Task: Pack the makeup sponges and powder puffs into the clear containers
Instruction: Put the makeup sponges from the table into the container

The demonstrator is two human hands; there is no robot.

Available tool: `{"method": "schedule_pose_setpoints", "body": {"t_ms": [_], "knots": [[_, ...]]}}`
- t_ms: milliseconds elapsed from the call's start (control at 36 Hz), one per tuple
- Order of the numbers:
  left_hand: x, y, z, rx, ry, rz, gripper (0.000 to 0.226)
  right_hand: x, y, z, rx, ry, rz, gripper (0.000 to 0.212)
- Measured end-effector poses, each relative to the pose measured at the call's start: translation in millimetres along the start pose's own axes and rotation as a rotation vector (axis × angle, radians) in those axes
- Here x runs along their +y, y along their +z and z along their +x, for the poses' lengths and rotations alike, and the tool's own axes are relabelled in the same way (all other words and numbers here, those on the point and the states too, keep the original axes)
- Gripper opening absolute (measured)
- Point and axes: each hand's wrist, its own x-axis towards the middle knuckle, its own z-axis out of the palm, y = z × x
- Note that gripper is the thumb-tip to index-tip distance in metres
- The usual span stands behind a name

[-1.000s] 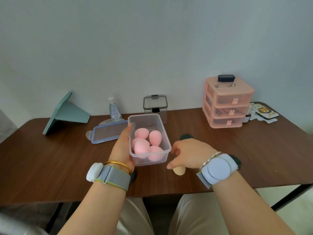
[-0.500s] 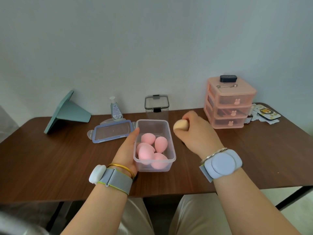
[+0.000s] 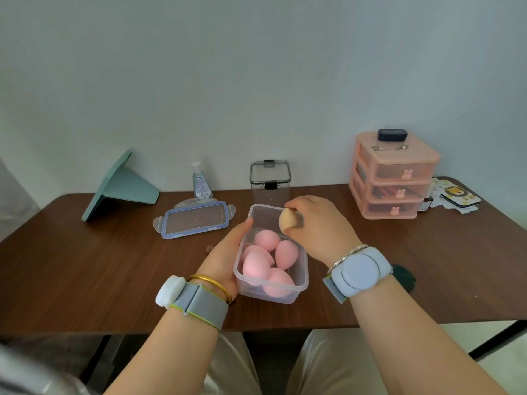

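A clear rectangular container (image 3: pixel 301 283) sits on the brown table near its front edge, with several pink egg-shaped sponges (image 3: pixel 266 240) inside. My left hand (image 3: pixel 225 258) grips the container's left wall. My right hand (image 3: pixel 319 226) pinches a beige sponge (image 3: pixel 287 220) over the far end of the container, just above the pink ones. A dark green puff (image 3: pixel 403 279) lies on the table, partly hidden behind my right wrist.
The container's blue-rimmed lid (image 3: pixel 195 219) lies flat to the left. Behind stand a tall clear canister with a black lid (image 3: pixel 270 178), a sanitizer bottle (image 3: pixel 201 183), a teal stand (image 3: pixel 122 185) and pink drawers (image 3: pixel 395 178). A small case with a lion picture (image 3: pixel 456 195) lies far right.
My right hand picked the beige sponge up off the table on the right, lifted it and carried it left over the container. The left hand stayed on the container's wall.
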Motion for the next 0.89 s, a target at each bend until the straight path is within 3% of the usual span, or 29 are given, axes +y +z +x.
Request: {"method": "schedule_pose_setpoints", "body": {"t_ms": [250, 333, 528, 667, 750, 889], "knots": [[0.4, 1.8, -0.2, -0.033, -0.025, -0.048, 0.068, 0.6, -3.1, -1.5, -0.067, 0.073, 0.06, 0.061], [2.4, 3.0, -3.5, 0.036, 0.037, 0.01, 0.053, 3.3, -4.4, -2.6, -0.068, 0.129, 0.108, 0.062], [12.4, 4.4, -13.5, 0.063, 0.019, -0.124, 0.048, 8.9, -3.6, -6.9, -0.05, 0.281, 0.18, 0.044], [21.7, 0.0, -17.0, 0.156, 0.009, -0.122, 0.057, -0.5, -2.3, -9.4, -0.152, 0.297, 0.309, 0.056], [22.9, 7.6, -23.8, 0.16, 0.008, -0.101, 0.048, -8.6, 2.4, -9.6, -0.233, 0.261, 0.406, 0.055], [25.5, 12.7, -34.6, 0.09, -0.045, -0.004, 0.045, -5.3, 3.6, -9.8, -0.142, 0.294, 0.441, 0.061]]}}
